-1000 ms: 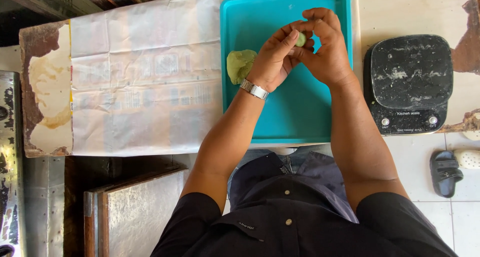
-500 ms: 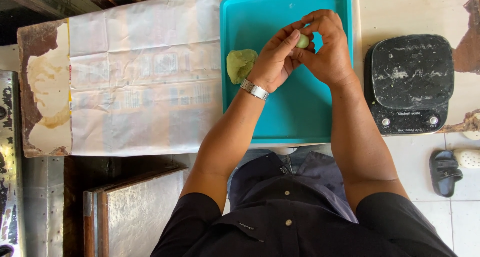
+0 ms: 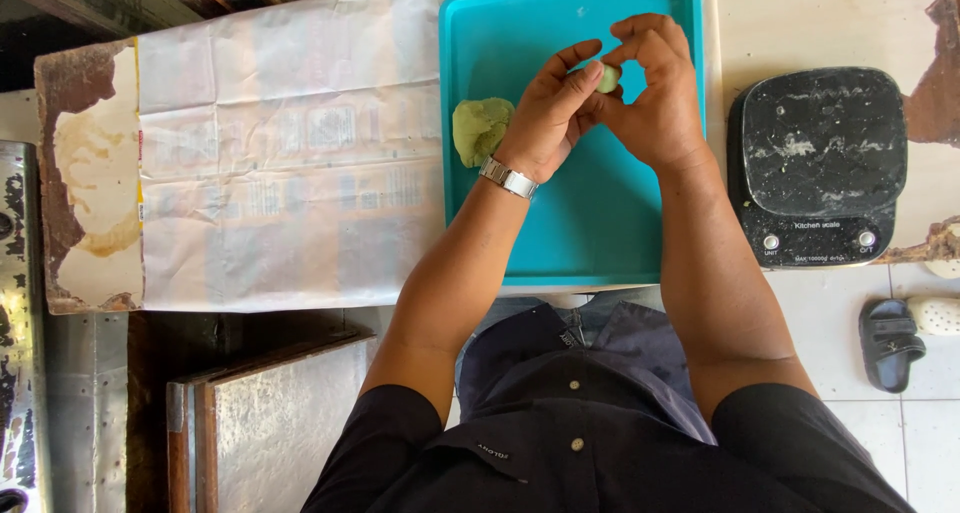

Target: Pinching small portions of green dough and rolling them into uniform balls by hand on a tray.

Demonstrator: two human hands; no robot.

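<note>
1. Left hand and right hand jointly pinch a small dough ball above the tray.
2. Risk: uneven fingertip pressure could squash it or drop it.
3. Dough lump lies just beside the left hand.

Turquoise tray, pale green dough lump, black scale, silver wristwatch

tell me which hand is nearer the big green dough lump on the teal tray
Left. The left hand sits just right of the dough lump, its heel almost beside it. The right hand is farther right, beyond the left, both pinching a small dough piece.
</note>
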